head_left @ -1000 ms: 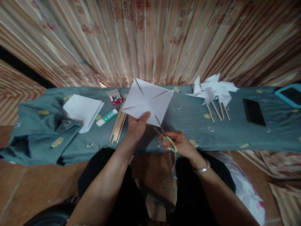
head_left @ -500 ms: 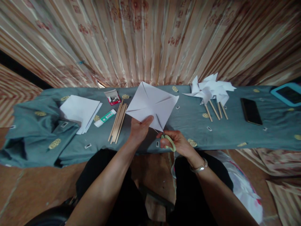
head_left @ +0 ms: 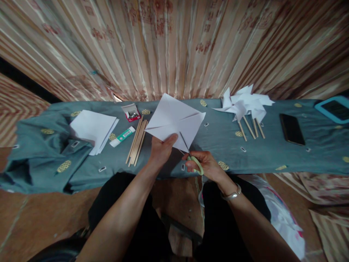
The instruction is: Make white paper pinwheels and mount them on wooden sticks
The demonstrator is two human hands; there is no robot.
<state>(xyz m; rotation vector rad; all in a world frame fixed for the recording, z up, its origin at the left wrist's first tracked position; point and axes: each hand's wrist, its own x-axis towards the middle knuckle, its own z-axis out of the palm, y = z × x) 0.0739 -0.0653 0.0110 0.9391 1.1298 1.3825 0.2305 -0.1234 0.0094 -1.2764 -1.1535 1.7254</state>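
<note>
A white square of paper point(head_left: 174, 118), turned corner-up with slits running in from its corners, is pinched by my left hand point(head_left: 163, 149) at the lower left edge. The thumb lies on top and the other fingers are hidden beneath. My right hand point(head_left: 201, 163) grips scissors point(head_left: 196, 165) with pale green handles. Their blades straddle the paper's near corner, one visible above the sheet and the other below it. Left of the paper lie a bundle of wooden sticks point(head_left: 136, 142), a green and white glue stick point(head_left: 122, 137) and a small open box of metal pins point(head_left: 132, 112).
A stack of white paper point(head_left: 92, 129) lies at the left on the green cloth point(head_left: 169, 171). Several paper pinwheels point(head_left: 245, 103) on sticks rest at the right, beside a black phone point(head_left: 291, 129) and a blue-framed device point(head_left: 334, 109). A curtain point(head_left: 174, 47) hangs behind.
The scissor blades have pushed slightly further into the paper's near corner. The paper has tilted and shifted a little; both hands keep their grips.
</note>
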